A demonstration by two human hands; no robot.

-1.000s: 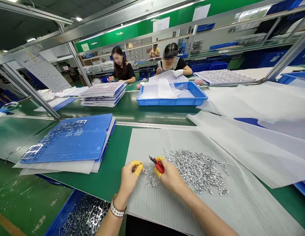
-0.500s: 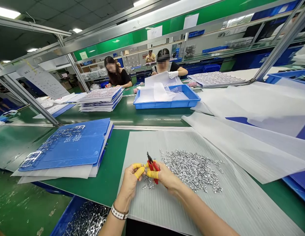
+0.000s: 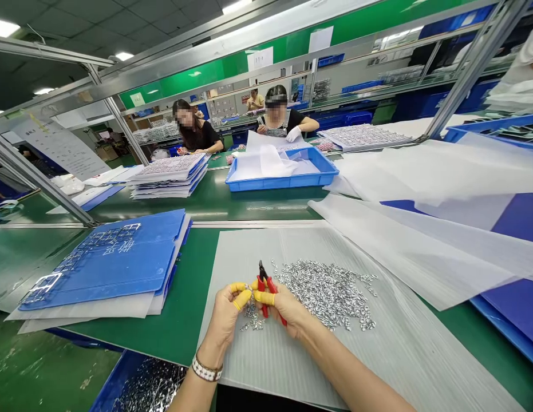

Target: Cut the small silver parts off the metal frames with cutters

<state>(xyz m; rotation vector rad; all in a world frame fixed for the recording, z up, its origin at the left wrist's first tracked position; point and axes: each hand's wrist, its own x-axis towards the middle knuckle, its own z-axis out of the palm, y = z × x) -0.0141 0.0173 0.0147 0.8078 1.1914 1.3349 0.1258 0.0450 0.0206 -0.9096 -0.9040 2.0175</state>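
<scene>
My left hand (image 3: 226, 313), with yellow finger cots on thumb and forefinger, pinches a small silver metal part (image 3: 248, 288). My right hand (image 3: 287, 310) grips red-handled cutters (image 3: 266, 284), jaws pointing up and away, right beside the left fingertips. Both hands hover over a grey corrugated sheet (image 3: 378, 355). A heap of small shiny metal pieces (image 3: 330, 290) lies just right of the cutters, and a smaller scatter (image 3: 251, 316) lies under my hands.
A stack of blue boards on white sheets (image 3: 107, 263) lies to the left. White foam sheets (image 3: 421, 229) spread at the right. A blue tray (image 3: 283, 182) sits across the belt. Two people work at the far side. A blue bin of metal frames (image 3: 141, 386) stands below the table edge.
My hands have come together: the right hand turned the cutters upright and moved them left against the left fingertips. The view has drifted a little to the right.
</scene>
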